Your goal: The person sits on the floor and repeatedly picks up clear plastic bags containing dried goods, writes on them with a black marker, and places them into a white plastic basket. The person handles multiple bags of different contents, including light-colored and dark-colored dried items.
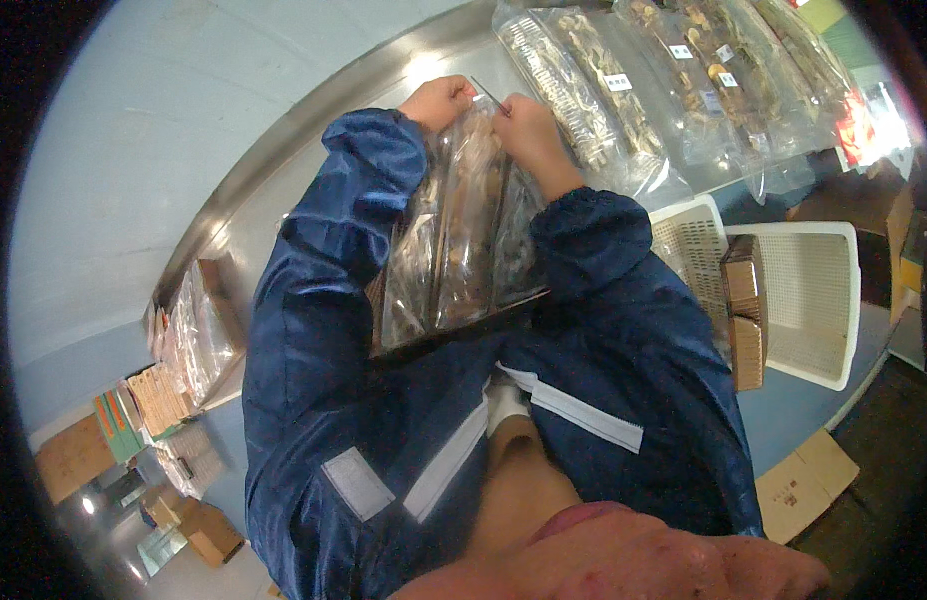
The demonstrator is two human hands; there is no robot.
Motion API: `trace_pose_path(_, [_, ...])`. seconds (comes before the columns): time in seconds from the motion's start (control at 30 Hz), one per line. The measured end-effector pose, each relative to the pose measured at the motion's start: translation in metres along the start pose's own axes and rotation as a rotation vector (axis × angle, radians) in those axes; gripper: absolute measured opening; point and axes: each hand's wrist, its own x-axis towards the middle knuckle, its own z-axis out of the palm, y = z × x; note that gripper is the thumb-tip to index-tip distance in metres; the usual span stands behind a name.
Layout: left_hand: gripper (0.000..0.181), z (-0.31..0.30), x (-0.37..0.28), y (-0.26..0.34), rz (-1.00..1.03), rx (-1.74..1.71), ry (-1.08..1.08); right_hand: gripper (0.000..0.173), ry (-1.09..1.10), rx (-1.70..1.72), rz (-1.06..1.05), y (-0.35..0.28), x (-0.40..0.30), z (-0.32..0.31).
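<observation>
In front of me a clear plastic bag (471,225) of dried goods lies among other clear bags in a dark tray. At its far end my left hand (442,103) pinches a small red and white piece at the bag's top. My right hand (529,129), just to the right, holds a thin dark metal tool (490,96), which may be tweezers; its tip points up and left. The two hands are close together but apart. What fills the bag is hard to make out through the glare on the plastic.
Labelled clear bags of dried goods (583,97) lie in a row at the back right of the steel table (264,176). White plastic baskets (850,300) stand at the right, a divided brown tray (745,315) by them. More bags (200,337) are at the left; a cardboard piece (807,486) is lower right.
</observation>
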Motion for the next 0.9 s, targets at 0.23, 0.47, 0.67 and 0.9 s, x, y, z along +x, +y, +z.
trace_pose_path(0.23, [0.018, 0.011, -0.012, 0.008, 0.392, 0.46, 0.438, 0.025, -0.073, 0.022, 0.047, 0.008, -0.002, -0.005])
trace_pose_path(0.47, [0.016, 0.008, -0.014, 0.042, -0.047, 0.159, 0.158, 0.026, -0.036, 0.007, 0.019, 0.014, -0.003, -0.006])
trace_pose_path(0.67, [0.011, -0.003, 0.008, 0.011, -0.122, 0.112, -0.048, 0.026, -0.037, 0.042, -0.011, 0.018, -0.005, 0.006])
trace_pose_path(0.9, [0.014, 0.015, -0.003, -0.003, -0.074, -0.169, 0.005, 0.032, -0.117, 0.26, 0.131, 0.038, -0.004, 0.011])
